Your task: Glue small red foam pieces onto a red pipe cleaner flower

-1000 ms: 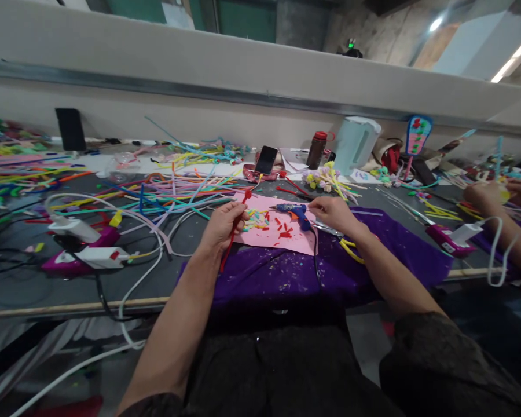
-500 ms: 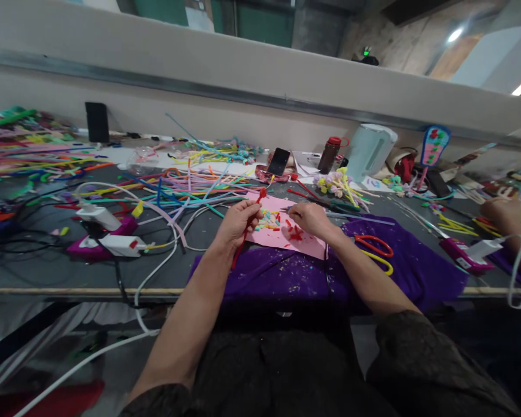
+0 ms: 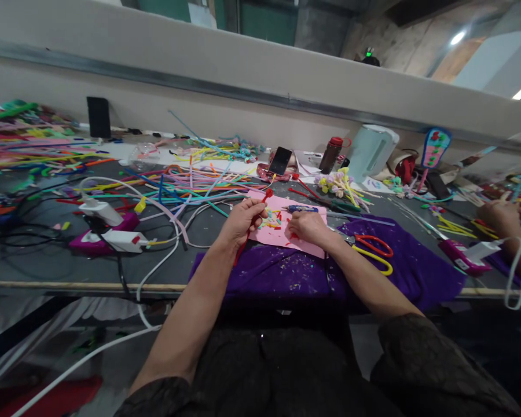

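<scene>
My left hand is closed around a red pipe cleaner, whose top is curled into a small red knot and whose tail hangs below the fist. Over a pink sheet, my right hand reaches down with its fingertips together among small red pieces. What they pinch is hidden. Short cut bits in red, yellow and teal lie on the sheet between the hands. Just behind my right hand a blue pen-like tool lies across the sheet.
Scissors with red and yellow handles lie on a purple cloth to the right. Pipe cleaners, a phone, a bottle and power strips stand or lie around. A co-worker's hand is at far right.
My right hand has come down and slightly left onto the red pieces, leaving the blue tool in plain sight behind it. My left hand still holds the red pipe cleaner, moved slightly right.
</scene>
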`<state>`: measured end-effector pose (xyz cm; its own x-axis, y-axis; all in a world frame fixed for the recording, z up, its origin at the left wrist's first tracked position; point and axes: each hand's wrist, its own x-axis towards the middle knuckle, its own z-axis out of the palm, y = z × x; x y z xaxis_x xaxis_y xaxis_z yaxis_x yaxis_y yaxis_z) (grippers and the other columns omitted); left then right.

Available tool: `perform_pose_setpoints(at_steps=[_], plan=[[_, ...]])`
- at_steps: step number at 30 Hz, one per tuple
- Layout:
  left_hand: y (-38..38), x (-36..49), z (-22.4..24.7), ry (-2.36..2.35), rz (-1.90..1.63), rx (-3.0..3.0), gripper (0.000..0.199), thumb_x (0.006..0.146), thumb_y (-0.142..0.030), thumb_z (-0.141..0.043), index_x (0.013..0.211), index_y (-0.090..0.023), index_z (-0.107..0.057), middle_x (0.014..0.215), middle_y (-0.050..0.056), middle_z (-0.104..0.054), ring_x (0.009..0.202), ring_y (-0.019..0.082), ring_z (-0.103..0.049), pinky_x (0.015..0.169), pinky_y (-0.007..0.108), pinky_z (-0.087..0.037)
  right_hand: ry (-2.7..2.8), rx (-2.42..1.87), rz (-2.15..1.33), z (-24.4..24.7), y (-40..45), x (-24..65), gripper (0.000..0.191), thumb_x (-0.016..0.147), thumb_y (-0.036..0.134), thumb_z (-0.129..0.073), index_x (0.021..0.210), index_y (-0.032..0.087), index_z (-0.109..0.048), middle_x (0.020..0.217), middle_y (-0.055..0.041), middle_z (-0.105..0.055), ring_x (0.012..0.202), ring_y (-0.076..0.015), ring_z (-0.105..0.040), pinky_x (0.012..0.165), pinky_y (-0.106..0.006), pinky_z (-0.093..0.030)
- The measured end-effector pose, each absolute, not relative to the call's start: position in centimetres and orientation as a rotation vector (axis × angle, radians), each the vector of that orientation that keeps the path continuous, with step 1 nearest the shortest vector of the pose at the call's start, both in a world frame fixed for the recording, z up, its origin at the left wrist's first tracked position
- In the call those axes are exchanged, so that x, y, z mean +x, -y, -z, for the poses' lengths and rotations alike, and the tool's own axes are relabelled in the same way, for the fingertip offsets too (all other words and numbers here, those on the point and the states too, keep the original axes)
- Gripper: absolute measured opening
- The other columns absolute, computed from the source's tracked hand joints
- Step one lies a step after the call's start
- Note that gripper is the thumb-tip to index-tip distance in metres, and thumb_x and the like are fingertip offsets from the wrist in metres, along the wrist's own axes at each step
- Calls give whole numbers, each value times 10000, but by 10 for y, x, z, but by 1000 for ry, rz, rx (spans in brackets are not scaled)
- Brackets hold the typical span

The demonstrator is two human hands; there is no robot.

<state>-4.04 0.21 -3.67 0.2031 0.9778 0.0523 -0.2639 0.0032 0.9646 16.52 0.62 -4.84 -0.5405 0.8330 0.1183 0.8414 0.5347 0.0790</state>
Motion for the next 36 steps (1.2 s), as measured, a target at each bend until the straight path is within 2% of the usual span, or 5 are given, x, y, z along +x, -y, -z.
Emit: perform_pose_setpoints(at_steps=[7, 12, 15, 18, 36], plan=[[-1, -40, 38, -797, -1160, 1104, 168, 679, -264, -625, 740, -138, -531, 564, -34, -546, 341, 10, -380, 280, 115, -181, 2557, -1427, 243, 50, -7, 157, 214, 829, 172, -394, 894, 117, -591, 916, -119, -602, 768, -177, -556, 618, -252, -360], [1, -35, 37, -748, -1057, 1033, 167, 680, -266, -630, 720, -133, -540, 559, -27, -549, 343, 7, -377, 280, 113, -181, 2089, -1166, -463, 39, -1, 159, 138, 819, 220, -419, 838, 160, -541, 677, 2, -557, 582, -105, -500, 540, -213, -370], [2, -33, 38, -715, -984, 992, 174, 683, -270, -634, 678, -121, -543, 560, -22, -549, 359, 5, -393, 289, 111, -214, 1908, -974, -887, 32, 3, 156, 134, 777, 246, -489, 858, 166, -559, 691, 18, -551, 558, -83, -484, 507, -197, -376], [3, -30, 40, -708, -962, 975, 167, 687, -262, -636, 678, -118, -551, 567, -18, -561, 378, 8, -420, 306, 109, -258, 1791, -890, -1071, 27, 7, 152, 167, 729, 258, -567, 867, 165, -582, 714, 16, -566, 552, -70, -475, 502, -195, -380], [8, -16, 47, -723, -1027, 1043, 220, 687, -325, -639, 736, -126, -560, 623, 6, -611, 416, 42, -476, 341, 146, -338, 1587, -885, -913, 34, 10, 133, 226, 674, 298, -646, 813, 182, -511, 639, 43, -529, 520, -76, -485, 479, -206, -376]])
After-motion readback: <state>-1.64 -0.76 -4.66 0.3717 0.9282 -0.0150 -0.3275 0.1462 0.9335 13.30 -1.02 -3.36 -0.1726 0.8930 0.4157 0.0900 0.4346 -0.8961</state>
